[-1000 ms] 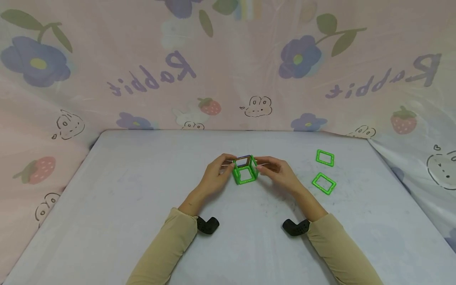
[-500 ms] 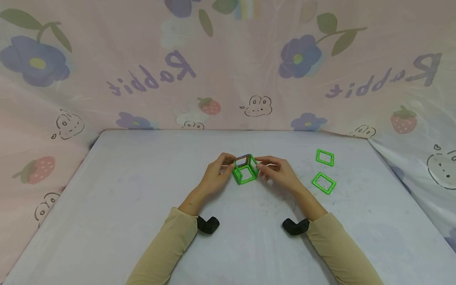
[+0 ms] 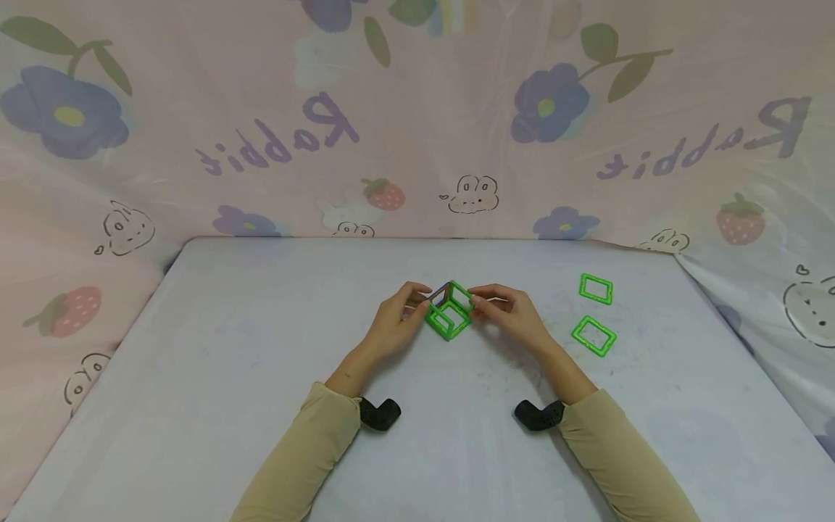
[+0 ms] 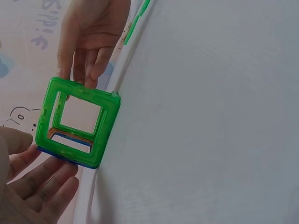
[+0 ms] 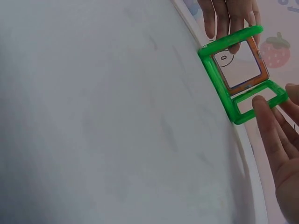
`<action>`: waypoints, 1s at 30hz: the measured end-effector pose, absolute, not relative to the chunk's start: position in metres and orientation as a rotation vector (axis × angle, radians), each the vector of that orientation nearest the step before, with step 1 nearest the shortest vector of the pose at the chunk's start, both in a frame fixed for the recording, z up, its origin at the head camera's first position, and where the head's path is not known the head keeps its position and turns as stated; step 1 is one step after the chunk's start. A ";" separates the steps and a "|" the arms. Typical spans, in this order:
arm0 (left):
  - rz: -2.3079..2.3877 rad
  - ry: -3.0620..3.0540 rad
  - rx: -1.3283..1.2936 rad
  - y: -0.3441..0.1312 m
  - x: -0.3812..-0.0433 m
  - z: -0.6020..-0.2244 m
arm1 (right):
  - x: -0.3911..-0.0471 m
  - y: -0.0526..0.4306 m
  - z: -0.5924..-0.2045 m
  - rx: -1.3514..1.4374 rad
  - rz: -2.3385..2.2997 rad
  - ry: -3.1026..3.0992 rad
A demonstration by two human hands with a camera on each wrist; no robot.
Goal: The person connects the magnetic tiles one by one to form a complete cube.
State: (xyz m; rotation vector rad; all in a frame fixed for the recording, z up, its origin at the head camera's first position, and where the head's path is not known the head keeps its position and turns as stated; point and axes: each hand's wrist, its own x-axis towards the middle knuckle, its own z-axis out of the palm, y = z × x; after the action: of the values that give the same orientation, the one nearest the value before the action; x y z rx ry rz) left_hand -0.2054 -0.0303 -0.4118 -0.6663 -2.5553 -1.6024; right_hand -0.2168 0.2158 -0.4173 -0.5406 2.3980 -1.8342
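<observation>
Green bars make a little box (image 3: pixel 449 336) that sits between the fingertips of the left hand (image 3: pixel 395 317) and the right hand (image 3: pixel 517 313) in the head view. It has just been turned: a corner now points at the person, where a flat side did a second ago. The hands have hardly moved, so I think turning the box is the job just now. Its top and one side have no wall. Off past the right knuckles lie the far loose frame (image 3: pixel 597 278) and the near loose frame (image 3: pixel 601 327), with no finger on them. Both arms reach up and in, thumbs nearest the person.

From the left wrist, the left thumb is at one edge of the box and the other fingers bend below, so that hand seems to hold it softly. The right fingers point at it from across.

From the right wrist, the right thumb and a finger pinch a green wall (image 5: pixel 245 117). Between them and the left fingertips stands a brown wall (image 5: pixel 257 57).
</observation>
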 end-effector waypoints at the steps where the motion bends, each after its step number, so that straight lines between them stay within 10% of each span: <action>1: -1.602 -2.553 -0.667 -0.031 -0.205 -0.412 | -0.217 0.215 -0.417 -0.538 -1.835 2.398; 30: -1.577 -2.602 -0.716 -0.031 -0.206 -0.412 | -0.215 0.205 -0.413 -0.493 -1.778 2.385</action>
State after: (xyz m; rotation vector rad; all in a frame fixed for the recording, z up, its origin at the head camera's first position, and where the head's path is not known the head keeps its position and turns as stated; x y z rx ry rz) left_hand -0.2058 -0.0313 -0.4120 -0.7162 -2.6025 -1.5767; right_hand -0.2150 0.2051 -0.4128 -0.4934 2.3852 -1.7779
